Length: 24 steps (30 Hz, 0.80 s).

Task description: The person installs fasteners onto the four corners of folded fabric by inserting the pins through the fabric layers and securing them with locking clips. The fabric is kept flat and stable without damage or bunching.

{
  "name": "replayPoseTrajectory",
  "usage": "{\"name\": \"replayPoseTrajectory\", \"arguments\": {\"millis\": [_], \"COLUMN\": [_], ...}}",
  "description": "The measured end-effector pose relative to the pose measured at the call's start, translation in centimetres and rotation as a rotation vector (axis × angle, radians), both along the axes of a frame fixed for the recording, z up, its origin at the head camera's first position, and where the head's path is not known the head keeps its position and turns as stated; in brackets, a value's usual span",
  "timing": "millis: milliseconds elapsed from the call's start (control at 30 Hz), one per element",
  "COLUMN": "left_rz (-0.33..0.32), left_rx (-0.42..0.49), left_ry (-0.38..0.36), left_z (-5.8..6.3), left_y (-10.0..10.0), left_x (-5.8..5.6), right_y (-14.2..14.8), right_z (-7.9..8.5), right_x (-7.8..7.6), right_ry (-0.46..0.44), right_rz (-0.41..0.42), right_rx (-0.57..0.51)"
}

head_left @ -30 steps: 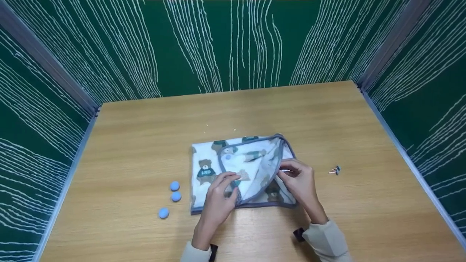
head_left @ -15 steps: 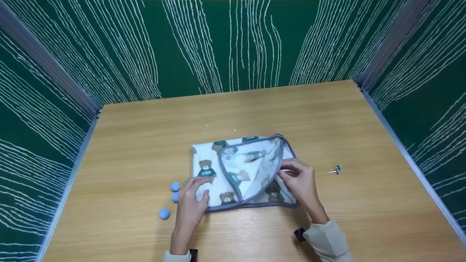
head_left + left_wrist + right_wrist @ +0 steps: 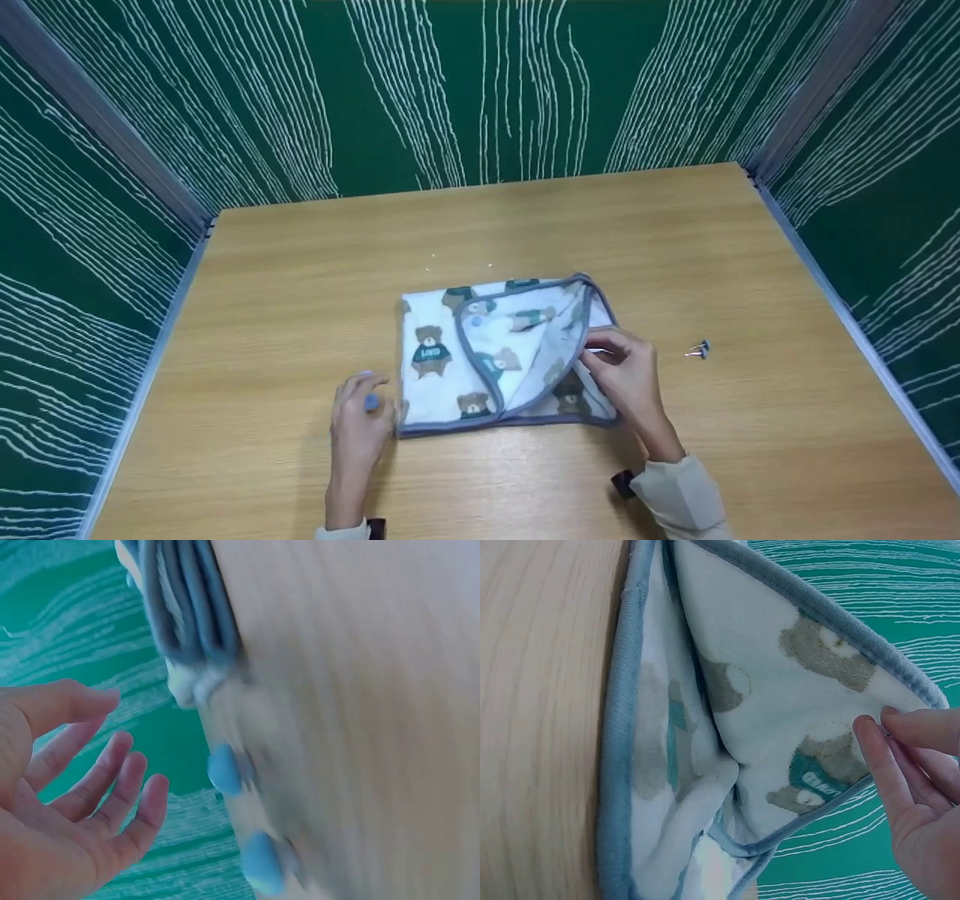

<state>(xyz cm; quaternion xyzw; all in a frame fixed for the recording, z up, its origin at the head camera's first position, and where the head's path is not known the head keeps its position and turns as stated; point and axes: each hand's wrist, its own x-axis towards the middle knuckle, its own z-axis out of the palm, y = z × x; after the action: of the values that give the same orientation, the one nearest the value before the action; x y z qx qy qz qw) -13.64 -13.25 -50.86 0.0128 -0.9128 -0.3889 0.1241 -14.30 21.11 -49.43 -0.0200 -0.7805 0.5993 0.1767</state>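
Observation:
A folded white cloth (image 3: 429, 390) with bear prints and a grey-blue border lies on the table. Its right-hand flap (image 3: 825, 697) is lifted, and my right hand (image 3: 626, 373) pinches it between thumb and fingers. A tiny shiny bit shows at those fingertips in the right wrist view, too small to identify. My left hand (image 3: 360, 424) hovers left of the cloth, fingers loosely bent and holding nothing, above small blue round caps (image 3: 371, 402). Two blue caps (image 3: 262, 862) show in the left wrist view, apart from the fingers. Another blue disc (image 3: 477, 321) sits on the flap.
Small pins (image 3: 701, 349) with blue heads lie to the right of the cloth. Tiny white specks (image 3: 490, 265) dot the table (image 3: 300, 285) behind it. Green walls (image 3: 405, 97) with white streaks enclose the back and sides.
My left hand has left the cloth and moved left, now over the blue caps, partly covering them. My right hand keeps its pinch on the flap and has hardly moved.

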Motion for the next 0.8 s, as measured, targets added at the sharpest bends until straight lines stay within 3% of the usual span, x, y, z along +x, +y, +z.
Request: {"name": "replayPoseTrajectory", "arguments": {"millis": [133, 300, 467, 567, 800], "left_rz": [0.045, 0.078, 0.097, 0.104, 0.102], "left_rx": [-0.026, -0.050, -0.052, -0.047, -0.046], "left_ry": [-0.033, -0.156, -0.270, -0.300, -0.339], "left_z": [-0.5, -0.7, -0.6, -0.5, -0.4], "left_y": [-1.5, -2.6, -3.0, -3.3, -4.0], "left_x": [0.2, 0.6, 0.7, 0.9, 1.3], "right_y": [0.0, -0.1, -0.6, -0.9, -1.0], "right_z": [-0.1, 0.1, 1.8, 2.9, 3.3], "right_x": [-0.1, 0.0, 0.6, 1.1, 1.1], "right_ry": [0.046, 0.015, -0.020, -0.043, -0.079], "right_rz": [0.005, -0.003, 0.001, -0.001, -0.016], "right_rx": [-0.014, -0.013, 0.004, 0.027, 0.022]}}
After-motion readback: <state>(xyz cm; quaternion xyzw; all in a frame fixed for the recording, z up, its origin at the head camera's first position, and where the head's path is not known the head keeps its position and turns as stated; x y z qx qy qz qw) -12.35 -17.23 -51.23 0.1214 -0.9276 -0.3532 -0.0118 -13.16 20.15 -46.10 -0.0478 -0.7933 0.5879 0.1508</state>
